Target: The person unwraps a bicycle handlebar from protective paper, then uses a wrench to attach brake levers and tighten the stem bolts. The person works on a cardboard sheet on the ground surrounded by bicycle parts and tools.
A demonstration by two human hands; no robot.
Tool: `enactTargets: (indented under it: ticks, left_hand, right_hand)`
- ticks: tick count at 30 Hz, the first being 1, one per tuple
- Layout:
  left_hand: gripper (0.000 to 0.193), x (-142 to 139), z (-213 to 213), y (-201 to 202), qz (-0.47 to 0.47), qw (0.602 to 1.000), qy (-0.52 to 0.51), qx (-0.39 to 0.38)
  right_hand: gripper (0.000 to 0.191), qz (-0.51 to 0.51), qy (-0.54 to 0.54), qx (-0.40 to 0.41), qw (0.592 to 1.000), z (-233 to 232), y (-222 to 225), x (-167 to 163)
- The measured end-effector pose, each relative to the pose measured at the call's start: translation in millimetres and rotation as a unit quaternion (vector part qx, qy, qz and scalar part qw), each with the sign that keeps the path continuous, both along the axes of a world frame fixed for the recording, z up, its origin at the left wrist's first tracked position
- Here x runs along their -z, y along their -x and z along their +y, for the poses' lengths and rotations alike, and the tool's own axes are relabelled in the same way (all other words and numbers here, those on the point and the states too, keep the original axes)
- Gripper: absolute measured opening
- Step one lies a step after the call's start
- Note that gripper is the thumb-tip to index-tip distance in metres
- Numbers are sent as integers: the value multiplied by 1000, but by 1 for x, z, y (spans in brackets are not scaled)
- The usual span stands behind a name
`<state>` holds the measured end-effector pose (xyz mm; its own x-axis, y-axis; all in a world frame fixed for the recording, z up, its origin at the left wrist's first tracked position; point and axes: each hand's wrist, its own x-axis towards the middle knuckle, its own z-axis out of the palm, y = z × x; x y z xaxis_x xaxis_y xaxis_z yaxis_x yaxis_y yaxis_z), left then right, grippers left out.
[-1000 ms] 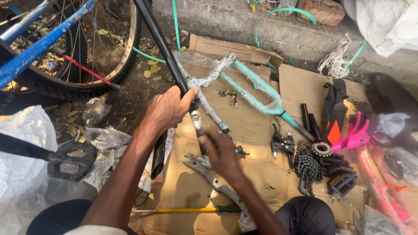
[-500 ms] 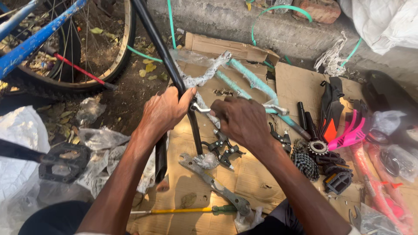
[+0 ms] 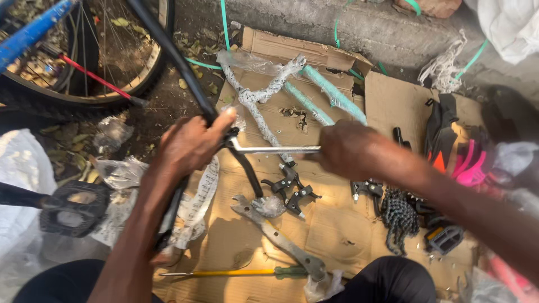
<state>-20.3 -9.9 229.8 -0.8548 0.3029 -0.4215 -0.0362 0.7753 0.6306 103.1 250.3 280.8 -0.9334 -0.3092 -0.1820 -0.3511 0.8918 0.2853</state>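
My left hand (image 3: 193, 147) grips a black bicycle tube (image 3: 168, 47) that slants from the upper left down to the cardboard. My right hand (image 3: 351, 150) is closed on the long arm of a silver L-shaped hex key (image 3: 269, 150), whose short end sits at the black tube beside my left thumb. Below the key lie black brake parts (image 3: 292, 191) and a flat steel wrench (image 3: 278, 238). A teal frame piece wrapped in plastic (image 3: 314, 92) lies beyond the hands.
Flattened cardboard (image 3: 337, 219) covers the ground. A yellow-shafted screwdriver (image 3: 230, 273) lies near my knees. A bicycle chain (image 3: 398, 216), a black pedal (image 3: 73, 207), a pink and black part (image 3: 466, 163), a bicycle wheel (image 3: 84, 62) and a concrete kerb (image 3: 348, 25) surround the work.
My right hand rose from the cardboard, took the hex key and swung out to the right, bringing the key level at the black tube. My left hand kept its grip.
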Motion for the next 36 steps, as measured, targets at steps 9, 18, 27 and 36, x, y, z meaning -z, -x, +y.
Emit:
enactTargets:
  ticks: [9, 18, 27, 36]
  left_hand:
    - [71, 36, -33, 28, 6, 995, -98, -21]
    - [68, 83, -51, 49, 85, 974, -211, 16]
    - [69, 80, -48, 51, 64, 984, -166, -7]
    - [55, 52, -26, 29, 419, 875, -109, 215]
  right_hand:
    - [42, 14, 288, 206, 935, -32, 11, 39]
    - [19, 16, 589, 381, 712, -108, -6, 225]
    - [51, 143, 544, 416, 714, -201, 20, 292]
    - [64, 168, 612, 406, 657, -198, 22, 284]
